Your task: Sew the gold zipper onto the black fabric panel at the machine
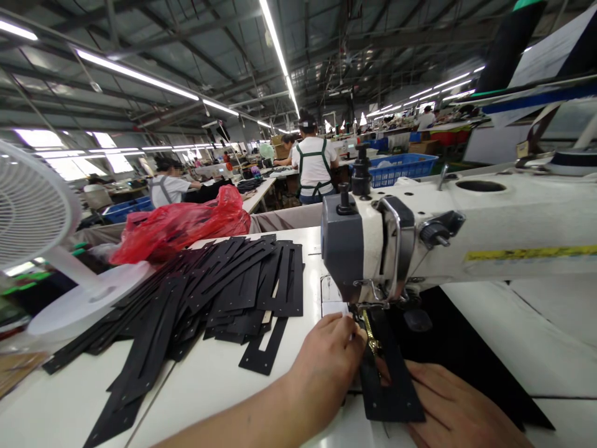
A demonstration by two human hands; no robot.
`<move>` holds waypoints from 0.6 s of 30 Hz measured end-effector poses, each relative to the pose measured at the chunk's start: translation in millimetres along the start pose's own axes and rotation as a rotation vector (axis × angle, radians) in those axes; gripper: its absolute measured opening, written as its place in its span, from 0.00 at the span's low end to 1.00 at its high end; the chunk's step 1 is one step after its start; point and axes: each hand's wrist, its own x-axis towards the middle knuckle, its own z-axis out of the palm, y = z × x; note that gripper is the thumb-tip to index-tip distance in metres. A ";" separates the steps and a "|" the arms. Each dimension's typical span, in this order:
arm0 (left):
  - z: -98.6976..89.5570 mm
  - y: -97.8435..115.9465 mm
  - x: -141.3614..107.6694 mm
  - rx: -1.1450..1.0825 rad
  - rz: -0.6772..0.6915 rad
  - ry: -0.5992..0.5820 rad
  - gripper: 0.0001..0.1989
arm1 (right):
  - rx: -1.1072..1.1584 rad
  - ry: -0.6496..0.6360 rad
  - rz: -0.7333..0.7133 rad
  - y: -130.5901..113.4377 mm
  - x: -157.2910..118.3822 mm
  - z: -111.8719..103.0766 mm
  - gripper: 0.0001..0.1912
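At the near edge of the desk (219, 379), the left hand (326, 361) rests fingers-down on the upper left of a black slotted strip (389, 386), pressing it flat just under the sewing machine (420, 236) head. The right hand (454, 407) lies flat on the strip's lower right side. A gold zipper (370, 333) shows in the slot near the needle. A yellow label (532, 252) on the machine arm is unreadable. More black strips (224, 286) are piled toward the desk's far left, beside a red bag (181, 227) and a white fan (37, 211).

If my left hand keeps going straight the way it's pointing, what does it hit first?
Probably the presser foot under the sewing machine: the left hand points at it, fingers already beside the zipper. Depth is unclear.
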 end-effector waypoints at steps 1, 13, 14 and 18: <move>1.8 -0.5 0.0 -0.003 -0.009 -0.002 0.08 | 0.006 0.002 0.013 0.6 1.2 -0.1 0.18; 9.2 -4.0 -2.9 -0.071 -0.069 -0.024 0.11 | 0.024 0.129 0.072 4.9 12.4 8.3 0.17; 9.9 -4.1 -2.9 -0.096 -0.079 -0.019 0.11 | 0.030 0.183 0.064 6.1 12.3 8.9 0.18; 4.5 -0.6 -2.9 -0.140 -0.147 0.007 0.08 | -0.026 0.287 0.150 17.8 14.9 10.9 0.17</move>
